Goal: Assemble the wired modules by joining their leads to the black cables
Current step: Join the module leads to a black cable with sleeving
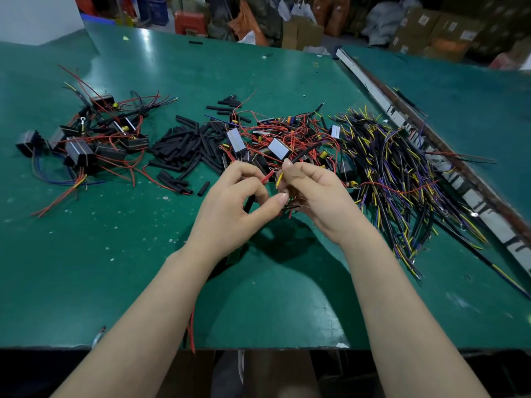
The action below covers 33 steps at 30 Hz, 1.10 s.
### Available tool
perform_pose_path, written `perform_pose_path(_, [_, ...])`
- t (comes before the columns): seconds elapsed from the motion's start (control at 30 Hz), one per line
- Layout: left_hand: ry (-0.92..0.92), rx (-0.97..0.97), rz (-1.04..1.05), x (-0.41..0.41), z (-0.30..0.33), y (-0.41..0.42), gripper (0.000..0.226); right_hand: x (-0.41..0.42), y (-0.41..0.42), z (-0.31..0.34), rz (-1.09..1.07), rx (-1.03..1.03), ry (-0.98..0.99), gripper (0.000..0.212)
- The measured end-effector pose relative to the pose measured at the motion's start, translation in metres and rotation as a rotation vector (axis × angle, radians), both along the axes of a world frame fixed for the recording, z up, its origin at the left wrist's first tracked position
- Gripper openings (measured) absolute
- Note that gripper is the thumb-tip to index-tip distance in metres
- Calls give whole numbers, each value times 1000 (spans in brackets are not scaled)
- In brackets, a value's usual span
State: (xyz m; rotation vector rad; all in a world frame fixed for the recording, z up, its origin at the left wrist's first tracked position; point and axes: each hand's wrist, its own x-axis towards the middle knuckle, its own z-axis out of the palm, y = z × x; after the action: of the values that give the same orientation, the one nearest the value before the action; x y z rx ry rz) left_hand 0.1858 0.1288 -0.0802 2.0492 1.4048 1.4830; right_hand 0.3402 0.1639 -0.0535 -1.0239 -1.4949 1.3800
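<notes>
Over the green table (pixel 115 254), my left hand (pixel 232 205) pinches a red lead (pixel 267 177) between thumb and fingers, and a black piece shows under its palm. My right hand (pixel 316 196) pinches a black cable (pixel 301 154) whose yellow wire end (pixel 279 179) points toward the red lead tip. The two tips sit close together, just apart. A red wire (pixel 192 326) hangs down from beneath my left forearm past the table's front edge. Behind my hands lies a heap of modules with red leads (pixel 275 136).
A pile of black cables with yellow and purple wires (pixel 396 168) spreads at the right. Black sleeve pieces (pixel 184 145) lie at the centre left. A group of wired modules (pixel 86 139) sits at the far left. A metal rail (pixel 431 145) divides off a second table surface.
</notes>
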Motion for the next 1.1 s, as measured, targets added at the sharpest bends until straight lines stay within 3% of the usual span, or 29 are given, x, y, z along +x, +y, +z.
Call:
perform_pose_path(0.13, [-34,46,41,2,2,0,26,0,-2,-1,-13,37,-73,32])
perform_pose_path(0.43, [-204,-103,21,2,8,0,12,1,-4,4,32,-26,-72,34])
perform_pose_path(0.73, [-283,-156,-17,2,13,-3,9,4,-3,2,88,-71,-10,16])
perform_pose_path(0.9, [-275,-143,-46,2,14,-5,10,7,0,2,117,-113,11,11])
perform_pose_path(1.1, [-169,-91,81,0,11,-1,10,8,1,0,157,-75,-68,10])
